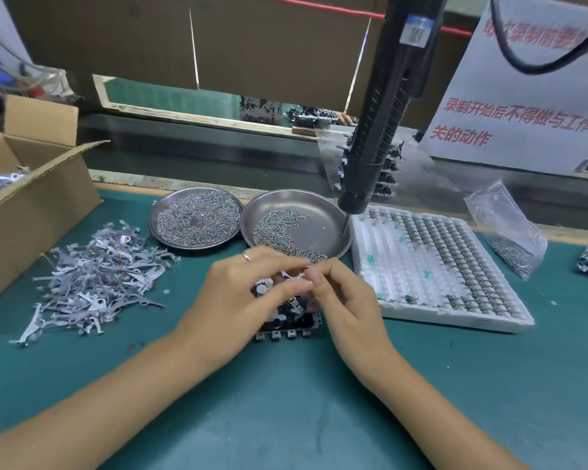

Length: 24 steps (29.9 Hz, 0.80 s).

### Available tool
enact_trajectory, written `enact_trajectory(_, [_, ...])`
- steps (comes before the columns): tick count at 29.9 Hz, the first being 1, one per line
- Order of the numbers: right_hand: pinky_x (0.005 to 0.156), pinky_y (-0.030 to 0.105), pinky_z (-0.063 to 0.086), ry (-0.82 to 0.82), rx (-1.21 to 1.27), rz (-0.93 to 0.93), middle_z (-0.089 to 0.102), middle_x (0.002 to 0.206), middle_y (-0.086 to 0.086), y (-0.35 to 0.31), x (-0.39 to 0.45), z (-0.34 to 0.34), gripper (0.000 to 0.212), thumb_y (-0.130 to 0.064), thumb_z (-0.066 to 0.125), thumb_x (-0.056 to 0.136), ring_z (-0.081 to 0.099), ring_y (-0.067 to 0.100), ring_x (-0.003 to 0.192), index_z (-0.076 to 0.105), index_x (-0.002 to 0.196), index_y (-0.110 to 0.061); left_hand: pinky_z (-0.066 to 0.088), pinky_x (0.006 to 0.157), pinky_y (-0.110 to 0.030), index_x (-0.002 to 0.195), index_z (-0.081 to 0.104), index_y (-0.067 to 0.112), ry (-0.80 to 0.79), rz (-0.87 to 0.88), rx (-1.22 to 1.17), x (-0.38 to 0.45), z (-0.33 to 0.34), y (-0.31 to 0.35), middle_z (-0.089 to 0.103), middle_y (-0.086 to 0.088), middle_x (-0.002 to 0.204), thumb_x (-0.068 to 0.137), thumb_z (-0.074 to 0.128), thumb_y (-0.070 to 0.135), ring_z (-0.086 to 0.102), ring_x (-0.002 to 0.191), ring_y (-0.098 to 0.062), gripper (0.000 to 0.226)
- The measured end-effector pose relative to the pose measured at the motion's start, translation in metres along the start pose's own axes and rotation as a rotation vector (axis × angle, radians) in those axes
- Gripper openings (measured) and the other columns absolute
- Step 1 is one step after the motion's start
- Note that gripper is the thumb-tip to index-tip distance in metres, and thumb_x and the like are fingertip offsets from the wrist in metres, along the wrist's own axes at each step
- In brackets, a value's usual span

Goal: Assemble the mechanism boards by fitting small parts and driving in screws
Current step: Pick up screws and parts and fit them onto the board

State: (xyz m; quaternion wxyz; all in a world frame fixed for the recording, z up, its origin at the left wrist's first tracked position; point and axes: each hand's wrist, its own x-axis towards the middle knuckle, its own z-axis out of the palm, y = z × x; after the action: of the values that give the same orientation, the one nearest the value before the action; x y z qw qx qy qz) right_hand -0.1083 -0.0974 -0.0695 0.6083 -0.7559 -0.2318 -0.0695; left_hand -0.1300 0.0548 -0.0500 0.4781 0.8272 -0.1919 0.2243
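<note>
A dark mechanism board with a row of small metal tabs along its near edge lies flat on the green bench, mostly hidden under both hands. A heap of thin grey stamped metal parts sprawls to its left. Behind it sit two round steel dishes: the left dish thick with screws, the right dish partly filled. A black electric screwdriver hangs above the right dish. A white tray of small parts lies on the right.
</note>
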Motion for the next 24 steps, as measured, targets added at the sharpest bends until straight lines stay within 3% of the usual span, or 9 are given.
enact_trajectory(4, [0.065,0.027,0.041,-0.061,0.064,0.018,0.056,0.067,-0.006,0.0,-0.001,-0.004,0.021,-0.026,0.052,0.09,0.05,0.009,0.066,0.064,0.078,-0.014,0.046,0.072,-0.011,0.09,0.075,0.013,0.088,0.018,-0.108,-0.004,0.006,0.004,0.071,0.008,0.083,0.074,0.071,0.012,0.064,0.076,0.0,0.016])
enact_trajectory(6, [0.064,0.023,0.041,-0.069,0.11,0.041,0.057,0.065,-0.005,-0.001,-0.001,-0.005,0.022,-0.025,0.055,0.088,0.05,0.009,0.064,0.065,0.077,-0.009,0.05,0.07,-0.016,0.086,0.076,0.012,0.102,0.027,-0.149,-0.004,0.006,0.004,0.071,0.008,0.081,0.073,0.071,0.013,0.065,0.075,-0.002,0.014])
enact_trajectory(9, [0.063,0.019,0.045,-0.013,0.092,0.037,0.061,0.062,-0.007,-0.004,0.008,-0.007,0.025,-0.032,0.056,0.088,0.055,0.008,0.063,0.065,0.071,-0.017,0.051,0.066,-0.018,0.082,0.075,0.02,0.164,-0.061,-0.213,-0.002,0.003,-0.002,0.07,0.009,0.074,0.074,0.069,0.021,0.065,0.07,-0.006,0.01])
enact_trajectory(11, [0.068,0.026,0.049,0.026,-0.092,-0.008,0.064,0.07,-0.006,-0.002,0.023,-0.008,0.021,-0.032,0.059,0.09,0.058,0.008,0.069,0.068,0.079,-0.017,0.047,0.066,-0.011,0.082,0.071,0.027,0.263,-0.159,-0.261,0.002,-0.002,-0.008,0.069,0.011,0.073,0.077,0.067,0.023,0.063,0.066,-0.003,0.008])
enact_trajectory(13, [0.077,0.029,0.052,-0.019,-0.327,-0.036,0.068,0.089,-0.004,0.001,0.047,-0.002,0.012,-0.017,0.061,0.092,0.059,0.007,0.078,0.07,0.099,-0.014,0.047,0.067,-0.01,0.084,0.068,0.026,0.353,-0.231,-0.321,0.006,-0.006,-0.015,0.068,0.013,0.072,0.082,0.066,0.017,0.062,0.067,0.0,0.01])
enact_trajectory(16, [0.096,0.029,0.043,-0.217,-0.648,0.017,0.062,0.123,0.005,0.009,0.085,0.011,0.037,-0.013,0.06,0.092,0.056,0.015,0.106,0.057,0.129,-0.011,0.05,0.071,-0.012,0.086,0.068,0.024,0.44,-0.291,-0.369,0.011,-0.011,-0.023,0.07,0.014,0.074,0.084,0.066,0.007,0.064,0.072,-0.002,0.017])
enact_trajectory(18, [0.103,0.03,0.035,-0.367,-0.803,0.06,0.056,0.133,0.007,0.015,0.101,0.019,0.042,-0.018,0.061,0.092,0.048,0.021,0.123,0.053,0.133,-0.013,0.051,0.071,-0.013,0.087,0.069,0.025,0.459,-0.313,-0.395,0.011,-0.013,-0.026,0.071,0.013,0.076,0.084,0.067,0.007,0.065,0.075,-0.003,0.018])
enact_trajectory(20, [0.102,0.03,0.036,-0.42,-0.868,0.093,0.058,0.129,0.009,0.019,0.109,0.022,0.036,-0.018,0.063,0.091,0.048,0.024,0.122,0.06,0.127,-0.012,0.051,0.071,-0.014,0.087,0.069,0.025,0.473,-0.332,-0.411,0.012,-0.014,-0.028,0.071,0.011,0.078,0.084,0.068,0.008,0.066,0.078,-0.006,0.018])
enact_trajectory(24, [0.094,0.031,0.043,-0.342,-0.825,0.118,0.069,0.11,0.01,0.02,0.107,0.022,0.021,-0.011,0.065,0.089,0.06,0.023,0.106,0.071,0.109,-0.007,0.052,0.076,-0.017,0.084,0.07,0.026,0.455,-0.35,-0.398,0.012,-0.013,-0.029,0.072,0.012,0.079,0.082,0.069,0.009,0.067,0.079,-0.006,0.016])
